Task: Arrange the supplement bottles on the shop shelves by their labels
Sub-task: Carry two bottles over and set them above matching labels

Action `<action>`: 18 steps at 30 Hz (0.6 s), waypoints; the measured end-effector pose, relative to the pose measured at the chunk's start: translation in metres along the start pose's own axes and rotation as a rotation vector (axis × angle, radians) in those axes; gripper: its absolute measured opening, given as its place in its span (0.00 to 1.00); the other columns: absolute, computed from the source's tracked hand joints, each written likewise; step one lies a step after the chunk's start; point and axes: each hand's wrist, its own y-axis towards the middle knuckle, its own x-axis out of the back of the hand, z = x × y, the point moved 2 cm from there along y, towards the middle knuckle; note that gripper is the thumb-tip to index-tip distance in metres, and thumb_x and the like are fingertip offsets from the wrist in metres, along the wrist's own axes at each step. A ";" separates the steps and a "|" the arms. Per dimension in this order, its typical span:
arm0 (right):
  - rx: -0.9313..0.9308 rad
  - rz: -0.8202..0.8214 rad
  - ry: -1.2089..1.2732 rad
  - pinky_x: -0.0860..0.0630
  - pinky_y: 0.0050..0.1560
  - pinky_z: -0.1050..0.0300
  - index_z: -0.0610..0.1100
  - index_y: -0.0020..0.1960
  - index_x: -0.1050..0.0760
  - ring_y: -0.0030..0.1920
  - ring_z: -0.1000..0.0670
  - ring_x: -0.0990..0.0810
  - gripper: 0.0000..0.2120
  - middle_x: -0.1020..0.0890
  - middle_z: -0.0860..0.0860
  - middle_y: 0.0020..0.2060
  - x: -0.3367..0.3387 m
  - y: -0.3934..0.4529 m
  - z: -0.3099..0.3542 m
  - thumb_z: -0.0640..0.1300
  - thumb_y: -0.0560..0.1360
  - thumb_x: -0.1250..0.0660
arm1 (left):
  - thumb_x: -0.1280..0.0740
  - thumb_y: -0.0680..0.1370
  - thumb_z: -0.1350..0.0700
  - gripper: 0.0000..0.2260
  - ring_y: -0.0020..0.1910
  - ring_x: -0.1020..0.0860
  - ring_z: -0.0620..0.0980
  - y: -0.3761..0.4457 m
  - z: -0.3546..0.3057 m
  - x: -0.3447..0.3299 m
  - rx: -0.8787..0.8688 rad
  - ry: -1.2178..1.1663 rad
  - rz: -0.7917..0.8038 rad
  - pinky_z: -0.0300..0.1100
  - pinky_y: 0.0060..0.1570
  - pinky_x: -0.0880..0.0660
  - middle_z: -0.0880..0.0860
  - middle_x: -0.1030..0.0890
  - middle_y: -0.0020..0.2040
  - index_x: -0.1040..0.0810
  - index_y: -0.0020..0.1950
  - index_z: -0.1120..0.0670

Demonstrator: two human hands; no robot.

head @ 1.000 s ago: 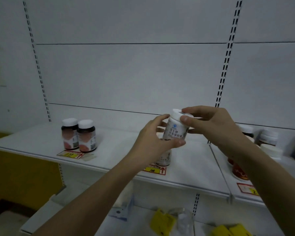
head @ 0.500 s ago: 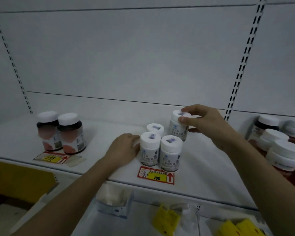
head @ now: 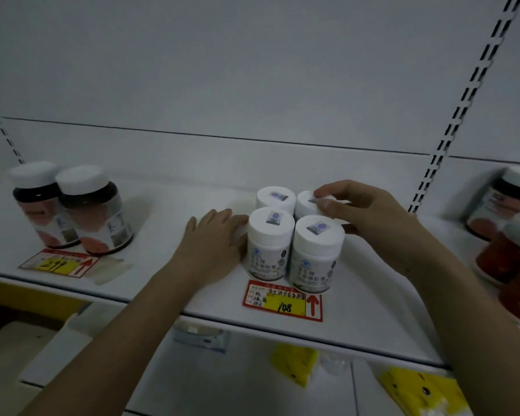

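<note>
Pinching the back-right white bottle (head: 308, 202) at centre frame, the right hand (head: 373, 223) could topple its neighbours if jerked; the left hand (head: 213, 244) rests flat, fingers straight, against the front-left bottle (head: 269, 244).

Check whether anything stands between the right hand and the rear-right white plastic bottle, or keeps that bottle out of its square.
Nothing visible does. The right hand already pinches the cap of the rear-right white plastic bottle, which sits in the square with three other white bottles behind the red-and-yellow price tag.
</note>
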 end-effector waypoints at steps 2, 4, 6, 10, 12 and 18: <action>0.005 -0.001 0.006 0.19 0.48 0.59 0.48 0.53 0.18 0.49 0.56 0.18 0.08 0.16 0.57 0.49 -0.001 -0.001 -0.002 0.44 0.79 0.36 | 0.45 0.81 0.50 0.21 0.74 0.39 0.52 0.001 0.002 -0.003 -0.010 -0.011 -0.008 0.58 0.74 0.46 0.51 0.33 0.73 0.38 0.75 0.47; -0.004 -0.013 0.024 0.19 0.48 0.60 0.49 0.54 0.18 0.49 0.57 0.18 0.10 0.16 0.57 0.50 -0.001 -0.001 -0.004 0.43 0.80 0.38 | 0.45 0.81 0.49 0.20 0.74 0.38 0.53 0.003 0.004 -0.006 -0.019 -0.005 -0.011 0.59 0.72 0.44 0.51 0.32 0.72 0.37 0.74 0.46; -0.010 -0.020 0.041 0.19 0.45 0.62 0.49 0.55 0.18 0.48 0.57 0.18 0.10 0.15 0.56 0.50 0.000 -0.001 -0.006 0.42 0.80 0.38 | 0.45 0.81 0.49 0.20 0.74 0.38 0.53 0.006 0.005 -0.009 -0.018 0.000 0.000 0.59 0.72 0.44 0.51 0.32 0.73 0.37 0.73 0.46; -0.008 -0.010 0.055 0.20 0.43 0.62 0.50 0.56 0.19 0.47 0.58 0.18 0.10 0.15 0.56 0.50 0.000 -0.001 -0.006 0.42 0.80 0.38 | 0.45 0.80 0.50 0.19 0.72 0.37 0.54 0.006 0.005 -0.009 -0.022 -0.006 -0.007 0.58 0.71 0.42 0.52 0.31 0.70 0.35 0.71 0.47; -0.002 -0.010 0.063 0.21 0.43 0.62 0.50 0.56 0.19 0.47 0.57 0.18 0.10 0.15 0.55 0.50 0.001 -0.002 -0.006 0.43 0.80 0.38 | 0.45 0.80 0.50 0.19 0.71 0.36 0.53 0.005 0.004 -0.008 -0.029 0.000 -0.022 0.58 0.70 0.41 0.51 0.30 0.69 0.34 0.71 0.48; -0.079 -0.063 0.081 0.20 0.48 0.56 0.49 0.58 0.21 0.49 0.50 0.17 0.15 0.17 0.51 0.51 0.004 0.003 -0.010 0.54 0.82 0.44 | 0.44 0.81 0.50 0.21 0.71 0.35 0.52 0.004 0.003 -0.006 -0.024 -0.027 -0.034 0.57 0.72 0.42 0.50 0.30 0.71 0.35 0.74 0.47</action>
